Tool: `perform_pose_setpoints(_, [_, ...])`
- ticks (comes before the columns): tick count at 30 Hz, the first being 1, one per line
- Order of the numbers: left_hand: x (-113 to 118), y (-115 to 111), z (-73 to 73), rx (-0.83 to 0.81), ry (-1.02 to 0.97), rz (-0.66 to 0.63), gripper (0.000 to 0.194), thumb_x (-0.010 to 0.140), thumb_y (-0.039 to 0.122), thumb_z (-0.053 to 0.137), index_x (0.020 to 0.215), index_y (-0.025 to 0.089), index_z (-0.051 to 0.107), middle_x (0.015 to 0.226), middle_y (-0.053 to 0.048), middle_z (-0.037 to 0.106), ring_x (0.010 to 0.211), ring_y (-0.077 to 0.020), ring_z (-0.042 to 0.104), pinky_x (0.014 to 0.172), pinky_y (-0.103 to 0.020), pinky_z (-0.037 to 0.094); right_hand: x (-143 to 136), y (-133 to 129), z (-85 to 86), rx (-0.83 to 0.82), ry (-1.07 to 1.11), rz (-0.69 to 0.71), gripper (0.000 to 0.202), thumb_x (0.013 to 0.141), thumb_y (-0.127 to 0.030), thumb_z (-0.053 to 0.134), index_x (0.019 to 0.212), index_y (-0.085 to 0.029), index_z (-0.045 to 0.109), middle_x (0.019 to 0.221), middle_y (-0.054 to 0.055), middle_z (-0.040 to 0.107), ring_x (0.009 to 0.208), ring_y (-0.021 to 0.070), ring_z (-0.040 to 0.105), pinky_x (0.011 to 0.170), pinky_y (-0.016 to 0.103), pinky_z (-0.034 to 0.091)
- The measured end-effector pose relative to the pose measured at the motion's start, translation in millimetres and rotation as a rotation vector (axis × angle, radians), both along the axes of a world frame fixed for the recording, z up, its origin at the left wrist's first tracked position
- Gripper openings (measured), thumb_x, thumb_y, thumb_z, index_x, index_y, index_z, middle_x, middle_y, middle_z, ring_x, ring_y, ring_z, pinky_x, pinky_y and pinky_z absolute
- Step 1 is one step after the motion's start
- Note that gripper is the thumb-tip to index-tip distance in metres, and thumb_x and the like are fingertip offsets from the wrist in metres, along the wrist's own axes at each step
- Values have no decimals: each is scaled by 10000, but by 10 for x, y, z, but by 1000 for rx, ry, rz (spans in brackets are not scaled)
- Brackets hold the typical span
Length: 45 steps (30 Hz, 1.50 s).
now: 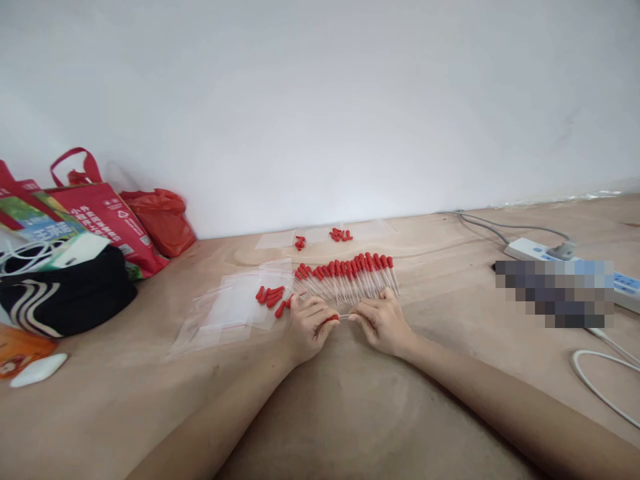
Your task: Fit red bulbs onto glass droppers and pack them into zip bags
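Note:
My left hand [311,327] pinches a red rubber bulb [332,319]. From its open end a thin clear dropper tube [344,317] runs across to my right hand [383,323], whose fingers are closed on the other end. How deep the tube sits in the bulb I cannot tell. Just beyond both hands lies a row of droppers [350,272], red bulbs pointing away and clear tubes towards me. Several loose red bulbs [273,297] lie left of the row, close to my left hand.
Clear plastic zip bags [220,313] lie flat on the wooden table [320,413] to the left. More red bulbs [341,235] sit by the wall. Shopping bags [113,220] and a black pouch [75,293] stand far left. A power strip [530,251] with cables is at the right.

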<state>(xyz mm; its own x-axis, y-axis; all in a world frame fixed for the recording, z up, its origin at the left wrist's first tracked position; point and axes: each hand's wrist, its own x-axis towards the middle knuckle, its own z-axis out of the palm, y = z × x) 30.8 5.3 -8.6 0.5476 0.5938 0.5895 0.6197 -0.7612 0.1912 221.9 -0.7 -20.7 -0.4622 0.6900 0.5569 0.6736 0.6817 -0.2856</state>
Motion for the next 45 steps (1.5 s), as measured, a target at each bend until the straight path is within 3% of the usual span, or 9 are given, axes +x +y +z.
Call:
perform_pose_setpoints(5, [-26, 35, 1, 85, 100, -20, 146, 835, 262, 474, 779, 231, 606, 720, 42, 667, 790, -138, 571, 945, -394, 206, -7, 15, 41, -201, -3, 2, 287, 876, -293, 366, 720, -197, 586, 676, -23, 642, 567, 86, 505, 638, 272, 187])
perform_pose_setpoints(11, [-125, 115, 61, 115, 106, 113, 227, 804, 385, 506, 963, 245, 587, 897, -16, 665, 873, -193, 559, 942, -435, 186, 33, 95, 224, -101, -180, 16, 245, 832, -305, 439, 690, -197, 607, 721, 23, 635, 730, 154, 509, 658, 296, 211])
perform_pose_setpoints(14, [-295, 228, 133, 82, 86, 322, 324, 777, 401, 514, 1042, 218, 546, 1013, -72, 623, 922, -230, 537, 899, -444, 222, 53, 268, 255, -171, -109, -137, 239, 812, -307, 457, 661, -196, 605, 713, 28, 641, 718, 161, 528, 674, 296, 254])
perform_pose_setpoints(17, [-515, 373, 209, -102, 84, 588, 174, 780, 324, 480, 863, 218, 590, 953, -60, 629, 902, -239, 530, 790, -404, 302, 27, 509, 216, -277, 56, -418, 225, 811, -312, 430, 744, -195, 610, 742, 43, 654, 703, 172, 562, 651, 288, 295])
perform_pose_setpoints(19, [-634, 444, 250, -249, 137, 681, 139, 755, 306, 493, 768, 218, 599, 899, -49, 627, 891, -240, 527, 748, -382, 318, -20, 648, 167, -293, 104, -581, 207, 801, -302, 431, 839, -183, 597, 753, 61, 658, 724, 194, 578, 660, 298, 307])
perform_pose_setpoints(25, [-709, 448, 335, -382, 259, 647, 228, 703, 430, 542, 670, 215, 611, 797, -32, 620, 842, -238, 533, 743, -380, 308, -153, 811, 49, -239, 29, -721, 180, 779, -262, 433, 875, -163, 547, 674, 83, 643, 719, 227, 580, 742, 364, 271])
perform_pose_setpoints(32, [-619, 404, 257, -357, 284, 582, 289, 638, 495, 599, 679, 208, 605, 763, -31, 609, 801, -238, 537, 746, -390, 311, -241, 735, 70, -148, 6, -667, 182, 787, -277, 435, 862, -157, 549, 823, 110, 631, 800, 236, 551, 747, 370, 244])
perform_pose_setpoints(38, [-619, 410, 213, -327, 297, 607, 268, 641, 463, 601, 675, 199, 578, 787, -35, 622, 832, -247, 539, 749, -389, 312, -747, 490, 82, -119, -60, -247, 163, 781, -314, 468, 789, -207, 590, 847, 56, 612, 839, 196, 511, 717, 339, 255])
perform_pose_setpoints(45, [-533, 395, 296, -420, 248, 773, 168, 717, 308, 494, 636, 184, 573, 770, -51, 647, 824, -249, 568, 724, -378, 321, -1107, 484, 114, -202, -152, -246, 202, 770, -321, 464, 845, -179, 587, 915, 76, 611, 893, 208, 495, 746, 352, 263])
